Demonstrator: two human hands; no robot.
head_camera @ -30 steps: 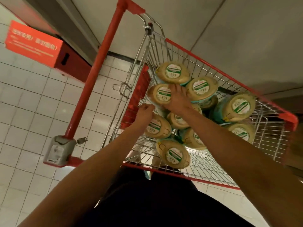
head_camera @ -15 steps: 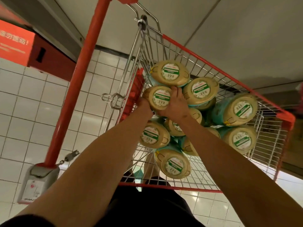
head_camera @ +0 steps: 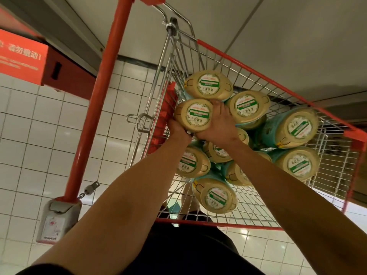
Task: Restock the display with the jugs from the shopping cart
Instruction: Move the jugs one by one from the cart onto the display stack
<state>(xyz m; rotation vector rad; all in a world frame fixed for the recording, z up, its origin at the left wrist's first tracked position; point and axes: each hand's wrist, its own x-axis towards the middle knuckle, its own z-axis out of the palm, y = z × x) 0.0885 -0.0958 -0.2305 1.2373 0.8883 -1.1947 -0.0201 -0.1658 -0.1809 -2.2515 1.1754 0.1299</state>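
Both hands are closed on one teal plastic jug with a tan oval lid [head_camera: 195, 115], which sits at the handle-side edge of the silver wire shopping cart with red rails [head_camera: 258, 73], among the top layer of the pile. Its lid faces the camera and its long axis runs away from the viewer, down into the basket, so only the cap end shows. The left hand [head_camera: 176, 129] grips the lid's rim at about 7 o'clock, its fingers going out of sight behind the jug. The right hand [head_camera: 216, 124] clasps the rim at about 4 o'clock, with fingers [head_camera: 217, 108] laid up along the side toward 2 o'clock. The jug is thus pinched between the two palms, neither hand clearly nearer. It is hemmed in. A second tan-lidded jug [head_camera: 208, 85] touches it at 12 o'clock, a third tan-lidded jug [head_camera: 248, 106] presses against the right hand at 3 o'clock, and a lower tan-lidded jug [head_camera: 192, 161] lies under the wrists at 6 o'clock. Judging from this, the jug should come out along its own axis, straight toward the viewer, to avoid dragging its neighbours. The display is not in view.
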